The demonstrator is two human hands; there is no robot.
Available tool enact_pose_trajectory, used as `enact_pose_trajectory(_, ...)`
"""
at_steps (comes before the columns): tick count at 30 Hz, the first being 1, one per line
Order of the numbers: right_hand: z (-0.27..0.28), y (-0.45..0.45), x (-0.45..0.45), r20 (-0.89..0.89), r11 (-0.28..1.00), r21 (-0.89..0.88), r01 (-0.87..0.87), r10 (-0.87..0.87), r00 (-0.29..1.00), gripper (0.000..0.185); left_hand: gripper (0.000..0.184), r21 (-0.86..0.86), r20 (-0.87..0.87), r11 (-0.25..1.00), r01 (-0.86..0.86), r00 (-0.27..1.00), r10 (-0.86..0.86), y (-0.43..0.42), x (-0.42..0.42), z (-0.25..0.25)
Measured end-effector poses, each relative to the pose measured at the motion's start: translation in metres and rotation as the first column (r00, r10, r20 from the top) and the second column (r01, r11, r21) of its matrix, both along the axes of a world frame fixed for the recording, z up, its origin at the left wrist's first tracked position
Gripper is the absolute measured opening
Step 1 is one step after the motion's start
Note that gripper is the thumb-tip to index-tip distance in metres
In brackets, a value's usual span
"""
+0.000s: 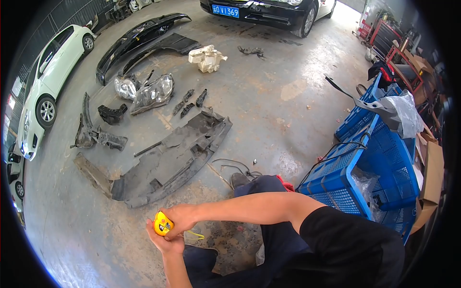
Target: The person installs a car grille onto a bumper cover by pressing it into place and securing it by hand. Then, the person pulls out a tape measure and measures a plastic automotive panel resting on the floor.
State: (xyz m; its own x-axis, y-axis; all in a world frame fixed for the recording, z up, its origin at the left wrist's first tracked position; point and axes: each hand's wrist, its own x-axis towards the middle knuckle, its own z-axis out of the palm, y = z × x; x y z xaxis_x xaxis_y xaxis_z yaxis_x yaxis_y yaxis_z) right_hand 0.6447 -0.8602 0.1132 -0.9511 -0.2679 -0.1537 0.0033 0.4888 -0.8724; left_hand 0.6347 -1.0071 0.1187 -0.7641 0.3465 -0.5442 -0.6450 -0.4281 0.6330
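Observation:
A yellow tape measure [163,223] with a dark label is held low over the floor, between both my hands. My right hand [181,218] reaches in from the right with its fingers closed over the near side of the case. From below, my left hand [167,243] wraps around its lower and left side. A thin yellow strip [194,235] shows just right of the hands; I cannot tell whether it is tape or a strap. Beyond the hands lies a dusty black plastic car undertray [168,165].
Two headlights [152,93], a black bumper [137,41], a whitish block-shaped part [207,59] and several black brackets [111,114] lie on the concrete. Blue plastic crates [336,177] stand at my right. A white car [55,72] and a black car [259,12] are parked beyond.

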Motion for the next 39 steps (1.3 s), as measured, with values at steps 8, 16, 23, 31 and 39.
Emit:
enact_pose_trajectory(8, -0.002, -0.001, 0.0, 0.011, 1.0, 0.009, -0.002, 0.002, 1.0, 0.089, 0.048, -0.013, 0.004, 1.0, -0.017, 1.0, 0.017, 0.001, 0.0, 0.001)
enact_pose_trajectory(16, -0.001, -0.001, 0.0, -0.003, 1.0, 0.019, 0.01, -0.01, 1.0, 0.098, 0.051, 0.002, 0.008, 1.0, -0.014, 1.0, 0.014, -0.001, -0.001, -0.002)
enact_pose_trajectory(23, 0.001, 0.001, -0.002, 0.032, 0.999, 0.024, -0.036, 0.035, 0.999, 0.107, 0.052, 0.039, 0.019, 0.999, -0.008, 1.0, 0.008, -0.003, -0.003, -0.006)
enact_pose_trajectory(31, 0.001, 0.001, -0.001, 0.001, 1.0, -0.019, 0.0, 0.0, 1.0, 0.089, 0.053, 0.042, 0.018, 0.999, 0.005, 1.0, -0.005, -0.005, -0.004, -0.008)
enact_pose_trajectory(39, 0.001, 0.0, -0.002, 0.043, 1.0, -0.014, -0.014, 0.015, 0.999, 0.091, 0.052, 0.058, 0.013, 0.998, 0.012, 1.0, -0.012, -0.006, -0.005, -0.01)
